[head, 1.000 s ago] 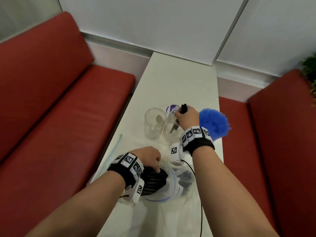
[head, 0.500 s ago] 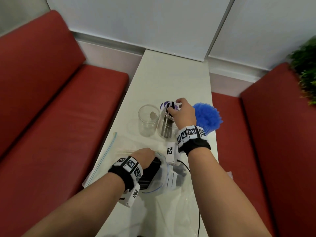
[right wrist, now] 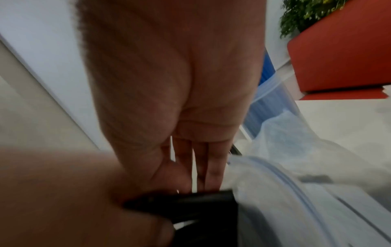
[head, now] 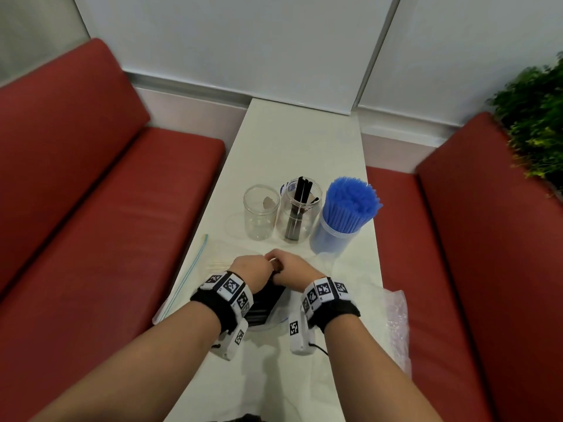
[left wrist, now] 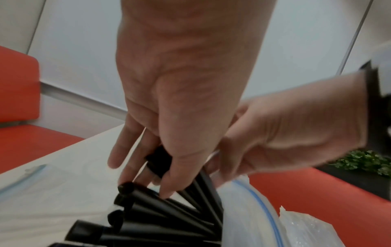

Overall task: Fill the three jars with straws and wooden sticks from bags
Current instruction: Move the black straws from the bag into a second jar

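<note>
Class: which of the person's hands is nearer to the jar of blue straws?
Right. The right hand lies just in front of the jar of blue straws, slightly left; the left hand sits further left.

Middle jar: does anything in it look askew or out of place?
Slightly. In the middle jar, the few black straws lean loosely and one short end rests crooked against the rim. Nothing spilled or damaged.

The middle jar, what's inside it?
The middle jar has a few black straws standing in it, and it's mostly empty still. Something pale leans behind them, too unclear to name.
</note>
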Demonstrator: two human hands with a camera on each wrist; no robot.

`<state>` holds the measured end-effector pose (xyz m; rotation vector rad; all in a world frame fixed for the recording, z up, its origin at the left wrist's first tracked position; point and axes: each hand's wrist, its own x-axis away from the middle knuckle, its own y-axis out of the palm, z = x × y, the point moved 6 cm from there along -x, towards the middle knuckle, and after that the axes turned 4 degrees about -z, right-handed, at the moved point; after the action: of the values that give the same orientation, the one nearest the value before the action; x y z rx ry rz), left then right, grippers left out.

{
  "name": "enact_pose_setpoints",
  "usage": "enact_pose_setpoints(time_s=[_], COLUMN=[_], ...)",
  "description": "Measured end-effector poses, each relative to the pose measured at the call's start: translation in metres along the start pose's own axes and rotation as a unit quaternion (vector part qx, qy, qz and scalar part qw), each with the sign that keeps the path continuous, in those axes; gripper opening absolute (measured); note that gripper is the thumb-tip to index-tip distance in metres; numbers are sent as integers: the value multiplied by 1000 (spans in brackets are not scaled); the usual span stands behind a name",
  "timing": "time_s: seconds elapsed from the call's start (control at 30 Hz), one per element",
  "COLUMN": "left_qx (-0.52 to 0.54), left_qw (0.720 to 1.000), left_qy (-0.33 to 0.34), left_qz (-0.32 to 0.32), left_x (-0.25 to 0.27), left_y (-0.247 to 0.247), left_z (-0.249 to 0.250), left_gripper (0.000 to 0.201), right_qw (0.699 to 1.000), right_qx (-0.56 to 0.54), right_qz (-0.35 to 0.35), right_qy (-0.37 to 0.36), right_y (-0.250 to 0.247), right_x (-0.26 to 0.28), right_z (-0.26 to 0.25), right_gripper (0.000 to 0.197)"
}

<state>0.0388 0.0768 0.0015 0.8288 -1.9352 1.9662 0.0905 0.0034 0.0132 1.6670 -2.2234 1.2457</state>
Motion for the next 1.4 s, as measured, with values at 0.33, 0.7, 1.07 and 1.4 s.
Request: enact_pose_setpoints(time_s=[0.33, 0.7, 1.07, 1.4], left_qx=[55, 272, 898, 926], left_qw=[998, 957, 425, 307], left_qy=[30, -61, 39, 62], left_qz=[-8, 84, -110, -211], left_x=[16, 21, 14, 14], left_y=[-29, -45, -31, -40], left_z=[-24, -102, -33, 6], left_gripper=[23, 46, 62, 24], right_qw=[993, 987, 817, 840], right_qx=[109, -81, -415, -406], right_qz=[48, 121, 256, 264], right_qy=[23, -70, -309, -244], right_y=[39, 11, -124, -104], right_x=[-19, -8, 77, 82], right_z=[20, -4, -116, -112], right_gripper=[44, 11, 7, 12])
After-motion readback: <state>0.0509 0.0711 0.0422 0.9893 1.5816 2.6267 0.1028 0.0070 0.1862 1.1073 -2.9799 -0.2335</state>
